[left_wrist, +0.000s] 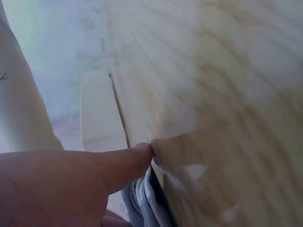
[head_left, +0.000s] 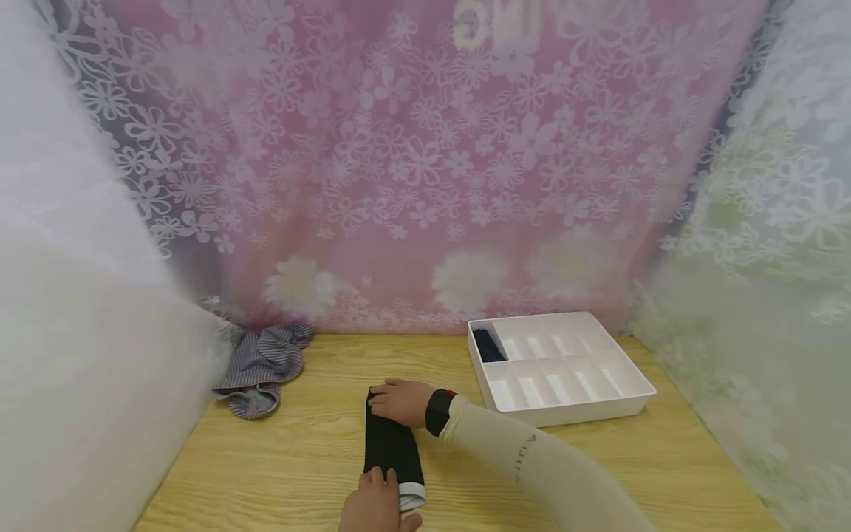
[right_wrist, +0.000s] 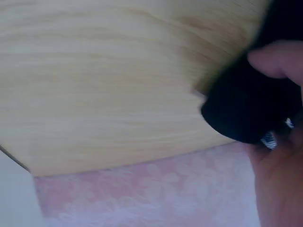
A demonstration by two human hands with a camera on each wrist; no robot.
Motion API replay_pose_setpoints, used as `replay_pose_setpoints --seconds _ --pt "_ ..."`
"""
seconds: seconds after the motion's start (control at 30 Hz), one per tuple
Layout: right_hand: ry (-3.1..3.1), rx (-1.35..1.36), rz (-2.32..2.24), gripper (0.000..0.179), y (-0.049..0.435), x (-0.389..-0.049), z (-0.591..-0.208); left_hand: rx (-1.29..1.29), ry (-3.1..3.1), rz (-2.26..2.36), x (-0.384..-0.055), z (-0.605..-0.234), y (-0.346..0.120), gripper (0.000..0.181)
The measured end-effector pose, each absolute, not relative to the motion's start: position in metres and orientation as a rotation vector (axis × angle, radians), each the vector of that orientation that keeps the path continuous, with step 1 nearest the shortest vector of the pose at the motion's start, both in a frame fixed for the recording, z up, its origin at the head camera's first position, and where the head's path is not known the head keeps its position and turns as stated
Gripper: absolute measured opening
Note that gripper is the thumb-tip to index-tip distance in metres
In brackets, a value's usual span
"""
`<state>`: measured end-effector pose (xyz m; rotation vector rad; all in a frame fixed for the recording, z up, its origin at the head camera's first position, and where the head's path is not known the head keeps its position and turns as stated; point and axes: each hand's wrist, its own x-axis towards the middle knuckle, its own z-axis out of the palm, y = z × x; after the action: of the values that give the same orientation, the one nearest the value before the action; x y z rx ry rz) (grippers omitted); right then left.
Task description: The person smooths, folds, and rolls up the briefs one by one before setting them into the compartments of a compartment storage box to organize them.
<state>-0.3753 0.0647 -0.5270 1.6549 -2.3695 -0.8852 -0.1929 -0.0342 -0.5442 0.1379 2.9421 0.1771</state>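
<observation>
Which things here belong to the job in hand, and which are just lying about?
In the job:
black cloth, touched by left hand and right hand
probably the white divided tray, dark blue bundle in one compartment

Apparently lying about:
striped cloth, crumpled and untouched, far left

- Lower centre: left hand (head_left: 374, 504) and right hand (head_left: 404, 403) on white-edged black cloth (head_left: 392, 452)
- Lower right: white divided tray (head_left: 565, 412), dark-blue cloth (head_left: 488, 346) in its upper-left compartment
- Lower left: striped cloth (head_left: 267, 360)
- Top: pink floral sheet (head_left: 399, 162)
</observation>
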Motion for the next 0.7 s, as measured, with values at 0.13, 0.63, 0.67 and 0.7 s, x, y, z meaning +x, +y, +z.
replay_pose_setpoints --seconds 0.13,0.63,0.67,0.7 --pt "-2.346 1.594 -0.845 0.055 0.081 -0.374 -0.535 0.174 2.915 0.19 -0.197 -0.544 -0.034 0.076" --pt "-2.591 1.584 -0.028 0.019 0.116 -0.283 -0.516 0.899 2.929 0.393 -0.212 -0.526 -0.098 0.038" --pt "-2.621 1.596 -0.025 0.021 0.117 -0.276 -0.519 0.941 2.93 0.382 -0.212 -0.527 -0.101 0.037" --pt "-2.649 1.6 -0.029 0.025 0.118 -0.27 -0.521 0.965 2.928 0.374 -0.212 -0.529 -0.103 0.036"
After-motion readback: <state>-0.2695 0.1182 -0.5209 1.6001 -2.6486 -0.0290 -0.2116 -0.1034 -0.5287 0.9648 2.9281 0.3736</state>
